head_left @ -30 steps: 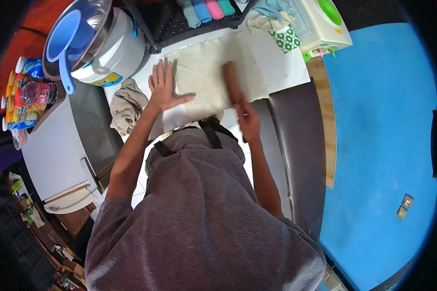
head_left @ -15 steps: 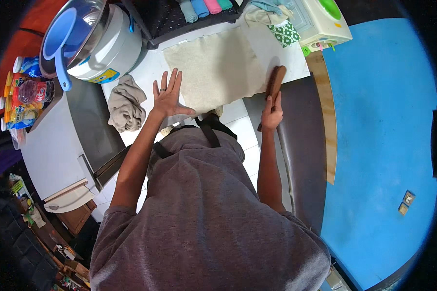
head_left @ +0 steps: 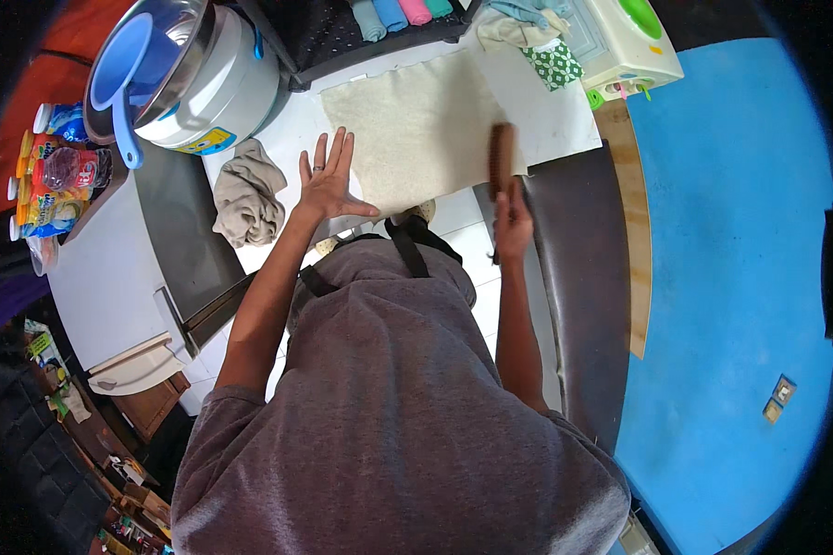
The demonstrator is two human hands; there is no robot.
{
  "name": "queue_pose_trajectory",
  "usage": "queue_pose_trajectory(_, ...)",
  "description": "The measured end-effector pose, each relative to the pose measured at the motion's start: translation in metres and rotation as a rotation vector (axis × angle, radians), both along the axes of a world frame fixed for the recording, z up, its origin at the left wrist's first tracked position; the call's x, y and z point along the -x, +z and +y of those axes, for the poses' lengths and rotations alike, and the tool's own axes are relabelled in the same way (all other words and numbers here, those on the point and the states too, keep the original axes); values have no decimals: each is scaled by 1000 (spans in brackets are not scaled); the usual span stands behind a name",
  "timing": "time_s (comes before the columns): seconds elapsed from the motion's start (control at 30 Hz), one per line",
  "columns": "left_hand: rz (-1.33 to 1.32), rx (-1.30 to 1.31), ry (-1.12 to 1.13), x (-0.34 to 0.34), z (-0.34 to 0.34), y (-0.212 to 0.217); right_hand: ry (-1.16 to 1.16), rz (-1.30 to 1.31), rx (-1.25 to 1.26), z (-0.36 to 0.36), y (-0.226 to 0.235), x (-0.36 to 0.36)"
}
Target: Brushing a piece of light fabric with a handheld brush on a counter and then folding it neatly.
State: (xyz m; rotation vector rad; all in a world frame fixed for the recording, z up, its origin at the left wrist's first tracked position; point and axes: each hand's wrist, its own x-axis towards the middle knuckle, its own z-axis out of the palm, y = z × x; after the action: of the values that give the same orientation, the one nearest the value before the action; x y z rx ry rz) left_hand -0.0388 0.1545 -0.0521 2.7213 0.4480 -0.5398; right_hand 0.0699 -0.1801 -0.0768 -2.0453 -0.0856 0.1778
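A beige cloth (head_left: pixel 407 129) lies spread flat on the white table (head_left: pixel 565 120). My left hand (head_left: pixel 329 190) rests with fingers fanned out at the cloth's near left corner, a ring on one finger. My right hand (head_left: pixel 514 227) grips a long brown brush (head_left: pixel 501 157) by its handle end. The brush stands out over the cloth's right edge, slightly blurred; I cannot tell whether it touches the fabric. Left of my left hand sits a crumpled grey-beige cloth (head_left: pixel 250 196).
Behind the cloth stands a black rack (head_left: pixel 379 54) holding rolled coloured cloths. At the left are a white tub (head_left: pixel 222 102), a metal basin with a blue dipper (head_left: pixel 120 60), and several bottles (head_left: pixel 60 176). A cream appliance (head_left: pixel 634 55) and folded cloths (head_left: pixel 551 65) occupy the far right.
My right hand has swung the brush leftward, from beyond the cloth to its right edge, turning it slightly. My left hand keeps its place on the corner. The whole view has shifted a little.
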Motion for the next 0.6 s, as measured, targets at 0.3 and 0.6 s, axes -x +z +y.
queue_pose_trajectory(0.3, -236, 10, 201, -8, -35, 1, -154, 86, -278, 31, 32, -8)
queue_pose_trajectory(0.6, -430, 1236, 605, -59, -127, 34, 518, 156, -325, 63, 61, -20)
